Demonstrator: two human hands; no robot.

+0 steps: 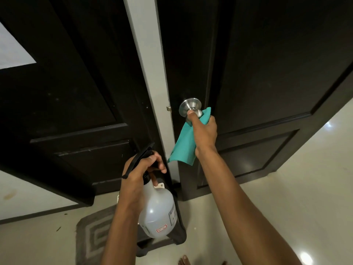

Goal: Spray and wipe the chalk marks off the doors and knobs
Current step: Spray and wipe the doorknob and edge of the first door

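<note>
Two dark brown doors stand side by side, the left door (pixel 72 92) and the right door (pixel 267 73), split by a grey frame post (pixel 150 64). A steel knob (pixel 188 107) sits on the right door near the post. My right hand (pixel 203 131) grips a teal cloth (pixel 184 144) and presses it on the knob, thumb on the metal; part of the cloth hangs below. My left hand (pixel 142 169) holds a translucent white spray bottle (pixel 158 211) by its black trigger head, low and left of the knob. Faint pale specks show on the left door.
A grey patterned mat (pixel 93 234) lies on the glossy cream floor (pixel 286 188) below the left door. A dark object sits on the floor under the bottle. Toes of a bare foot (pixel 184 260) show at the bottom edge.
</note>
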